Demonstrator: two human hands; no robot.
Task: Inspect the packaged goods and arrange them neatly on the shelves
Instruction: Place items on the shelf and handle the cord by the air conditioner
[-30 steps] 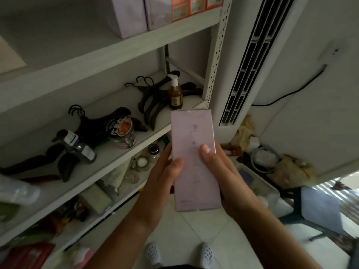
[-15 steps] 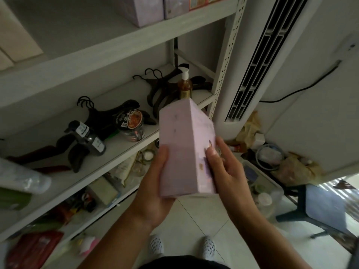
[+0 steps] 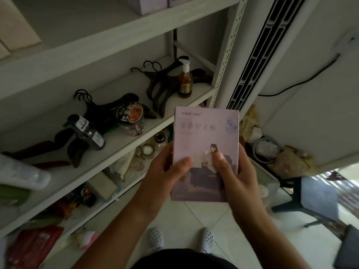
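We are recording one lilac box (image 3: 206,136) at the centre of the frame, held upright in the air in front of the shelf (image 3: 124,146) and clear of every board. Its printed front is facing the camera, showing pale lettering near the top and a seated figure lower down; the lettering is too blurred for us to read. The left hand (image 3: 165,173) is gripping the lower left edge: its thumb is lying flat across the front face, and the other fingers are curling round behind the box, where we cannot tell how they lie. The right hand (image 3: 240,177) is gripping the lower right edge likewise, its thumb pressing on the front beside the printed figure and its fingers wrapping behind the right side. The two thumbs are lying near each other, not touching. On the middle board, left of centre, we are noting black hangers (image 3: 108,107), a dark bottle (image 3: 87,131) lying on its side and a jar (image 3: 133,121) just beside them; further right a pump bottle (image 3: 185,82) is standing upright against more hangers. At the top edge, boxes (image 3: 149,5) are sitting on the upper board. A white air conditioner (image 3: 272,45) is rising at upper right, a stool (image 3: 312,193) is standing at lower right, and pale shoes (image 3: 156,237) are showing at bottom centre.
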